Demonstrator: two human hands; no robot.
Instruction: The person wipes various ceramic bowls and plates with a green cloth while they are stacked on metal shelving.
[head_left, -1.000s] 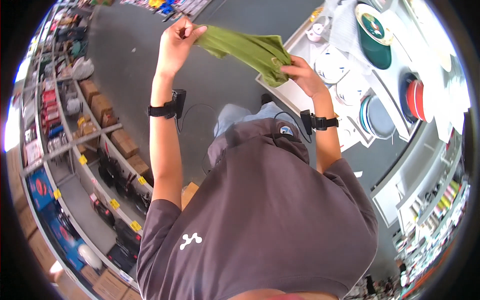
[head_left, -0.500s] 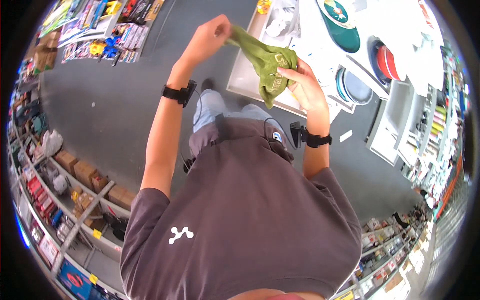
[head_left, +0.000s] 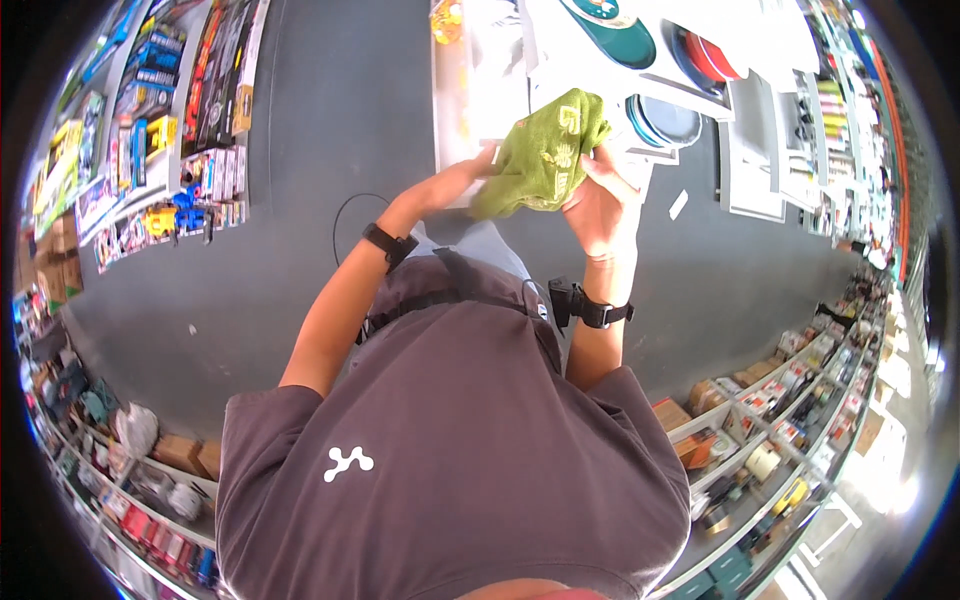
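Note:
A green cloth like a small towel, with pale stitched marks, is spread between my hands above the front of a white display. My right hand grips its right edge, thumb against the near side and fingers underneath. At the cloth's left side my left hand is closed on the fabric, its fingertips partly hidden behind it. The lower left corner of the cloth is blurred. Both wrists wear black straps, and a small dark device sits at the right one.
Beyond the cloth, the white display carries a teal cap, a red and navy item and rounded blue-grey items. Shelves of boxed goods stand at left; more shelving curves behind me. A white slip lies on the floor.
My left hand has come down and closer to my right, and the cloth now lies wider, its stitched marks facing up. The view has turned, and the display appears further left.

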